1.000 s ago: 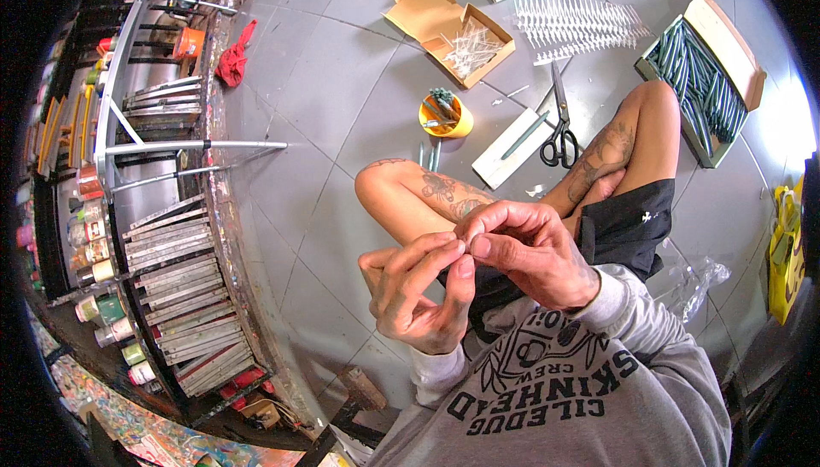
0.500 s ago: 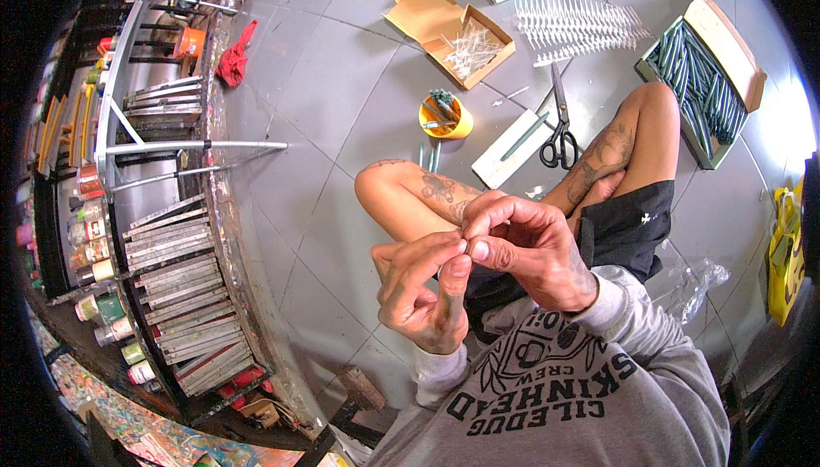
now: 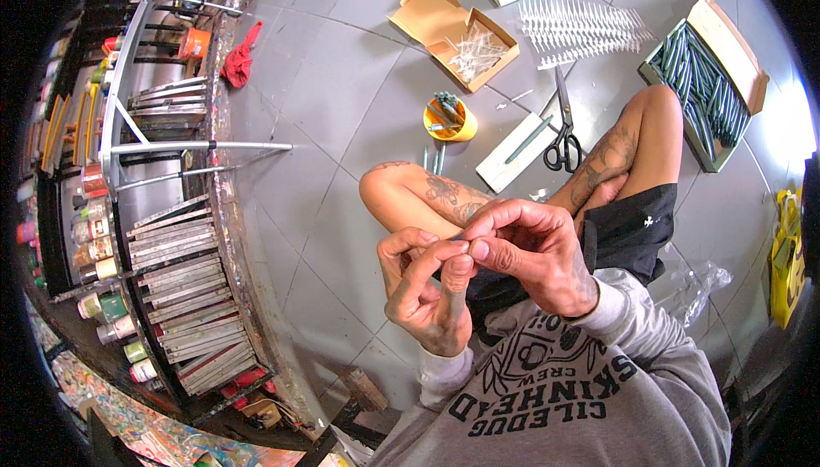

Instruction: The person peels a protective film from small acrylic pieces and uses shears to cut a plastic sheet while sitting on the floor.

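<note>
My left hand and my right hand meet above my lap, thumbs and forefingers pinched together at the tips. A small dark sliver shows between the fingertips; most of it is hidden, so its kind cannot be made out. Beyond my knees, a dark green pen-like stick lies on a white strip-shaped box. Black-handled scissors rest beside it. A yellow cup holds several dark sticks, and a few more lie on the floor near it.
An open cardboard box contains thin clear sticks. White spiky plastic strips lie behind the scissors. At right, an open box is full of dark green pen-like sticks. A shelf rack with paint jars and stacked frames lines the left side.
The dark sliver now shows between my fingertips. My left hand's fingers have shifted slightly, while my right hand keeps nearly the same pinch. The whole view has moved a little.
</note>
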Demonstrator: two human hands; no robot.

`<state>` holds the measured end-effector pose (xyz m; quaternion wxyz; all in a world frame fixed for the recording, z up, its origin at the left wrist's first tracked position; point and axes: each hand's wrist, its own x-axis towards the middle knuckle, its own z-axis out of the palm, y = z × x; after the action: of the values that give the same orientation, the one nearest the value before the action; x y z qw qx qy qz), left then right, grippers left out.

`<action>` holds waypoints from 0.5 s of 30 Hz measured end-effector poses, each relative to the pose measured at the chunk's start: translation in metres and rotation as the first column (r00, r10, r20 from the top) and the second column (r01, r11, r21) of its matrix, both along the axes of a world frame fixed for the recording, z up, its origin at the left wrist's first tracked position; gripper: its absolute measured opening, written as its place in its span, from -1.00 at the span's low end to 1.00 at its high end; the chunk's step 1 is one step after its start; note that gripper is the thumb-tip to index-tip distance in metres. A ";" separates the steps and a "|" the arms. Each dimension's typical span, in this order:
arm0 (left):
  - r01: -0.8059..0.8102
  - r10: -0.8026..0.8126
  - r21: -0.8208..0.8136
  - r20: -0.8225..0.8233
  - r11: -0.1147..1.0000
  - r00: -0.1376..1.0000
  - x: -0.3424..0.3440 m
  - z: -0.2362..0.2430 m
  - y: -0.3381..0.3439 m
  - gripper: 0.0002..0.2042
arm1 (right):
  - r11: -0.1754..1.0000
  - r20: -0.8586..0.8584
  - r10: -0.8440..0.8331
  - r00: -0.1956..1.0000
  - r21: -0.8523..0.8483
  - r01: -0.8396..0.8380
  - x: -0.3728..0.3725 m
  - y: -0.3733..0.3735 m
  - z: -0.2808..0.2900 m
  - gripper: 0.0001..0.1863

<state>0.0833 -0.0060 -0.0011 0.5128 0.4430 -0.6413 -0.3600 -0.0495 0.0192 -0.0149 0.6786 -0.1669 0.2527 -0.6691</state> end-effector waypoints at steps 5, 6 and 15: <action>0.021 -0.021 0.009 0.001 1.000 1.000 0.000 0.002 -0.002 -0.86 | 0.999 -0.034 -0.043 0.998 -0.007 0.043 0.002 0.000 -0.004 -0.86; 0.024 -0.024 0.001 0.007 1.000 1.000 0.000 0.002 -0.003 -0.86 | 0.998 -0.045 -0.055 0.997 -0.010 0.055 0.002 0.000 -0.005 -0.86; 0.052 -0.043 -0.090 0.107 0.995 0.993 0.002 0.006 -0.007 -0.86 | 0.984 -0.111 -0.135 0.985 -0.130 0.121 0.003 -0.005 -0.006 -0.89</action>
<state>0.0851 -0.0126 0.0050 0.4895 0.4217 -0.6938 -0.3181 -0.0464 0.0139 -0.0214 0.6063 -0.2313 0.2614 -0.7145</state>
